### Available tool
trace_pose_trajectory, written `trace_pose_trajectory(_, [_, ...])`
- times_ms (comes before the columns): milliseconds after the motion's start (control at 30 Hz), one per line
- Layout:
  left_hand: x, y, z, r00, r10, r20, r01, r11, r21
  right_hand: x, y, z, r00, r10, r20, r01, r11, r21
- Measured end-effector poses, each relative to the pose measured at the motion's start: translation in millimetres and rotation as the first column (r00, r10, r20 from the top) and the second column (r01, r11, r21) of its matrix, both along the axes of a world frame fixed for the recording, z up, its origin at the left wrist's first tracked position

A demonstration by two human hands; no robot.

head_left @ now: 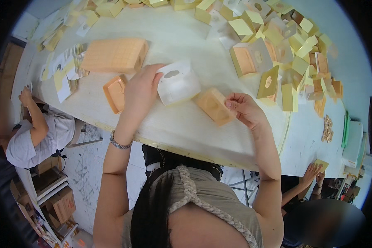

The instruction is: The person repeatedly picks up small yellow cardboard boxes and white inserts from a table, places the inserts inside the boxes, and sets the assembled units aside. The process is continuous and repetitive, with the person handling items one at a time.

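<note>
My left hand (141, 87) pinches the upper left edge of a small folded carton (178, 87) whose white inner side faces up, with an oval cut-out in one panel. In my right hand (249, 110) is the right edge of a peach-coloured moulded tray (213, 106), gripped between thumb and fingers. The tray is tilted, close to the carton's lower right corner. Another peach tray (115, 94) lies on the table just left of my left wrist. Behind it rests a long nested stack of such trays (111, 55).
Flat yellow-and-white cartons (64, 76) stand bunched at the left. Many folded yellow cartons (268, 84) with peach trays are heaped at the far right of the white table (173, 136). Small tan pieces (327, 129) lie beyond. Co-workers' hands (25, 96) (309, 175) show at both sides.
</note>
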State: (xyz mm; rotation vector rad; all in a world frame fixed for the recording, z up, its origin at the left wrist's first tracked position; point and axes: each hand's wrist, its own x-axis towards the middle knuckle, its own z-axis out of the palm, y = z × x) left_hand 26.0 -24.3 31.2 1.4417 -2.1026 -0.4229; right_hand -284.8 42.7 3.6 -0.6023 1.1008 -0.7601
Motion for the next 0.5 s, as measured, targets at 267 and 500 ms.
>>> trace_pose_trajectory(267, [-12.4, 36.0, -38.7, 0.784, -0.005, -0.620, 0.090, 0.990, 0.105, 44.5, 26.6, 9.9, 0.293, -0.460, -0.838, -0.681, 0.515, -0.521])
trace_pose_trajectory(500, [-5.1, 40.8, -44.3, 0.902, -0.001, -0.432, 0.163, 0.927, 0.339, 54.7, 44.1, 64.4, 0.234, -0.363, -0.902, -0.822, 0.421, -0.383])
